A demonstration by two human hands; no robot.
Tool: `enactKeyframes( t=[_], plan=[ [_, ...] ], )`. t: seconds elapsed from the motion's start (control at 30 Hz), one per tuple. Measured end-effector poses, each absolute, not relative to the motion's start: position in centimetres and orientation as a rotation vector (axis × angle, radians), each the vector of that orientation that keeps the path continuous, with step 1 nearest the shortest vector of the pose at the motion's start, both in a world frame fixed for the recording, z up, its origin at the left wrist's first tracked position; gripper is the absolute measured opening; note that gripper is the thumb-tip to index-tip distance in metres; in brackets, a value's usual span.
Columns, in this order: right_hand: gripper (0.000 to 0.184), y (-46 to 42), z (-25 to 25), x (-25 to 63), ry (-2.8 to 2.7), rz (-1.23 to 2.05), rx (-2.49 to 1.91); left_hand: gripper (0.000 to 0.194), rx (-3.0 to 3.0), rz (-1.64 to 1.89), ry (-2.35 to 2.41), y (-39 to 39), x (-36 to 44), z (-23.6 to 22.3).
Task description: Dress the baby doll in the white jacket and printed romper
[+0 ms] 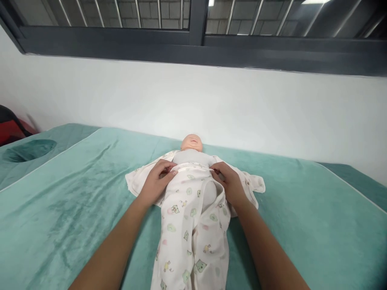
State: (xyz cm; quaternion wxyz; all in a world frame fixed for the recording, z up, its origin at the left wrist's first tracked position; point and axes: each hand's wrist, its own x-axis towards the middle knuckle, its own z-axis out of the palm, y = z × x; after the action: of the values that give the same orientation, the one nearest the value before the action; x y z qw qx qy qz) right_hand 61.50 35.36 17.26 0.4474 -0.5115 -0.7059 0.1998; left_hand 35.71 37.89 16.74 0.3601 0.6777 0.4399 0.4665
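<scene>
A baby doll lies on its back with its head towards the wall, its pale cloth chest bare above the waistband. White baby pants printed with green and yellow animals cover its belly and legs, with an open overlap at the front right. My left hand pinches the waistband at the doll's left-hand side as I see it. On the opposite side my right hand grips the same waistband, fingers curled. Beneath the doll a matching baby shirt is spread open, sleeves out to both sides.
A green plush cover lies over the bed under the doll. At the left is a round hole in the padding, near a red and black object. A white wall and a dark window frame stand behind.
</scene>
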Motion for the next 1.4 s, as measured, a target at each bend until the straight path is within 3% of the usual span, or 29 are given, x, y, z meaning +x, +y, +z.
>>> enactKeyframes(
  t=[0.37, 0.6, 0.83, 1.0, 1.23, 1.4],
  plan=[
    [0.025, 39.0, 16.1, 60.5, -1.555, 0.533, -1.606, 0.024, 1.775, 1.173, 1.08, 38.6, 36.2, 17.0],
    [0.029, 39.2, 17.2, 60.7, -1.662, 0.692, -1.545, 0.024, 1.919, 1.133, 1.11, 38.5, 36.0, 17.5],
    [0.021, 40.2, 17.6, 60.0, -1.904, 0.307, -1.261, 0.022, 1.927, 1.24, 1.217, 39.4, 36.5, 16.6],
    [0.02, 40.7, 18.7, 59.1, -1.873, 0.534, -1.359, 0.014, 1.605, 1.217, 1.155, 40.1, 36.4, 16.5],
    [0.021, 43.3, 18.6, 59.1, -1.781, 0.416, -1.637, 0.019, 1.611, 1.167, 1.511, 42.8, 37.0, 16.6],
    [0.022, 44.8, 17.3, 59.2, -1.646, 0.423, -1.679, 0.008, 1.693, 1.204, 1.604, 43.4, 38.3, 15.9]
  ],
)
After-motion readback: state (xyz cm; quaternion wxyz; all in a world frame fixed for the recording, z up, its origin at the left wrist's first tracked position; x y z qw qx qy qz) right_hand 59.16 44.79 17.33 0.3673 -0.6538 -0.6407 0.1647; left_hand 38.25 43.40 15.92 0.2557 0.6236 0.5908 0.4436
